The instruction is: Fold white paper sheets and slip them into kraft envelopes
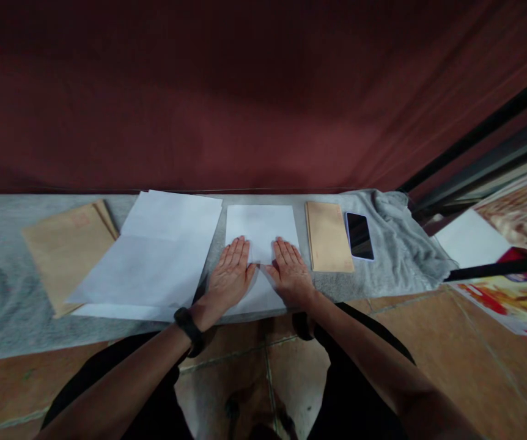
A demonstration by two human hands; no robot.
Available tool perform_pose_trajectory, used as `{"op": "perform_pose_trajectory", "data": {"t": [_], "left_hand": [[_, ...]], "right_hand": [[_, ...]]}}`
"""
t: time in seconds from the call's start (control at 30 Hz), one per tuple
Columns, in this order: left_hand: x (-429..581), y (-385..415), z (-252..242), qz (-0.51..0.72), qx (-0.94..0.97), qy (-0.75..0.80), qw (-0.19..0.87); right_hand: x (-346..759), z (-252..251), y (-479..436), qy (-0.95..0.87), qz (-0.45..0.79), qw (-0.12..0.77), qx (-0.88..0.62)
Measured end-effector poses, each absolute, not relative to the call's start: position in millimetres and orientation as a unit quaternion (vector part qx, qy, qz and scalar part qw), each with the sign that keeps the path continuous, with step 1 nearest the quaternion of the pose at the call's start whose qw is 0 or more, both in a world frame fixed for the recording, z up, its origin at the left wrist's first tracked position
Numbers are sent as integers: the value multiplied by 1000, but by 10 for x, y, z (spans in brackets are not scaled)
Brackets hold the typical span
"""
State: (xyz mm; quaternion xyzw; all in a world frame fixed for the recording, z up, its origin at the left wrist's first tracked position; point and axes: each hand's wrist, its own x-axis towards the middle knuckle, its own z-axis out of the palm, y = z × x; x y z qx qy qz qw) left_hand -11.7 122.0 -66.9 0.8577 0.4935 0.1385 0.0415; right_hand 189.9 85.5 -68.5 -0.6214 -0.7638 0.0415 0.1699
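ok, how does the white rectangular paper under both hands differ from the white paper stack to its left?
Size: the white rectangular paper covers less area than the white paper stack.
Pose: the rectangular paper lies nearly straight; the stack is skewed, overlapping brown paper envelopes.
Contact: the left hand and right hand lie flat on the rectangular paper; neither rests on the stack.
Both are white, on grey cloth.
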Motion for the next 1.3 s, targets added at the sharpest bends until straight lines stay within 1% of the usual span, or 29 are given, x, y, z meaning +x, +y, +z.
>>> {"op": "perform_pose_trajectory", "data": {"t": [0.3,0.37,0.53,0.8,1.0,1.17,1.3], "left_hand": [[-272,1100,-599,140,855,498,46],[-272,1001,-580,142,868,474,47],[-226,676,-515,106,919,377,51],[-396,602,-495,73,940,327,60],[-445,564,-541,87,935,337,64],[-420,510,-505,90,930,350,66],[-422,460,-507,102,926,358,65]], "right_hand": [[2034,-645,680,-752,23,162,-638],[2001,-585,614,-772,37,149,-617],[1851,-485,369,-847,86,131,-507],[2062,-542,320,-856,68,102,-502],[2281,-582,343,-871,73,93,-477],[2470,-580,314,-897,89,75,-426],[2565,-592,281,-897,94,71,-426]]}}
